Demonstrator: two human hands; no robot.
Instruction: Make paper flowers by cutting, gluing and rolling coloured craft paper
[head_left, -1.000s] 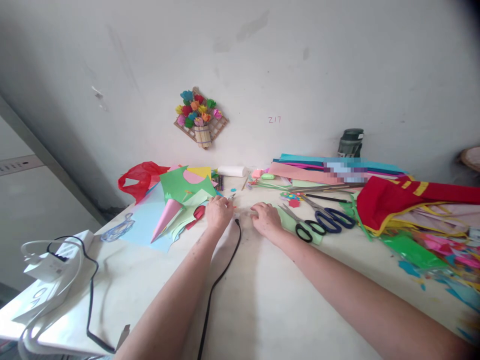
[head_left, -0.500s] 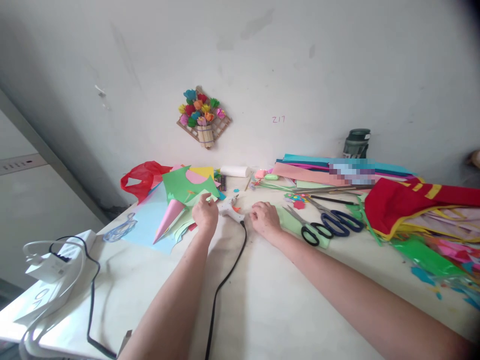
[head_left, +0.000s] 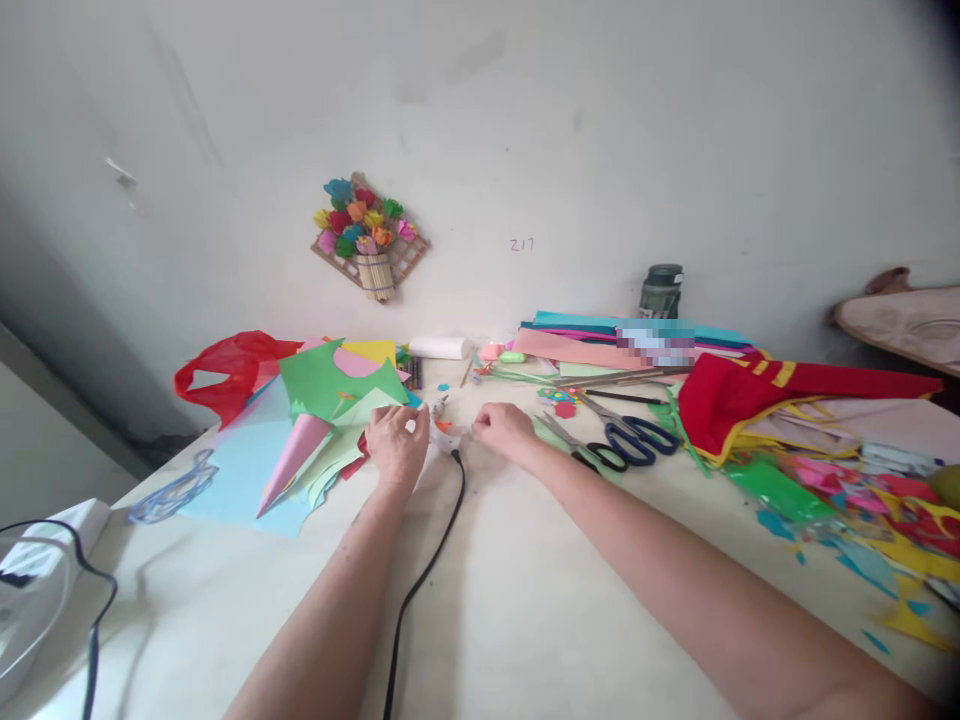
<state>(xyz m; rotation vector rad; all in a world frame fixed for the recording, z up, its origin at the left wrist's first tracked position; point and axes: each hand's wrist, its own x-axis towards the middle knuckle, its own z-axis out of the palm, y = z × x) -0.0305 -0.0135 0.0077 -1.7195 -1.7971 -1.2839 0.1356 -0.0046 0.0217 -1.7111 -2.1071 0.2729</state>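
A white glue gun (head_left: 445,436) lies on the pale table (head_left: 525,600), and its black cord (head_left: 416,590) runs toward me. My left hand (head_left: 396,442) sits just left of the gun with its fingers curled against the gun's body. My right hand (head_left: 501,428) rests just right of it, knuckles up. Its fingertips are pinched near the nozzle on something too small to make out. A small orange scrap shows at the gun's tip.
Left of my hands lie a pink paper cone (head_left: 294,455), green paper (head_left: 330,375), pale blue sheets and a red plastic bag (head_left: 225,370). Two pairs of scissors (head_left: 626,445), red fabric (head_left: 750,400), stacked coloured paper (head_left: 600,340) and scraps (head_left: 862,500) fill the right. A white device (head_left: 37,560) sits front left.
My left hand drew away to the left of the glue gun, then came back against it. The right hand stayed beside the nozzle. My view has swung to the right.
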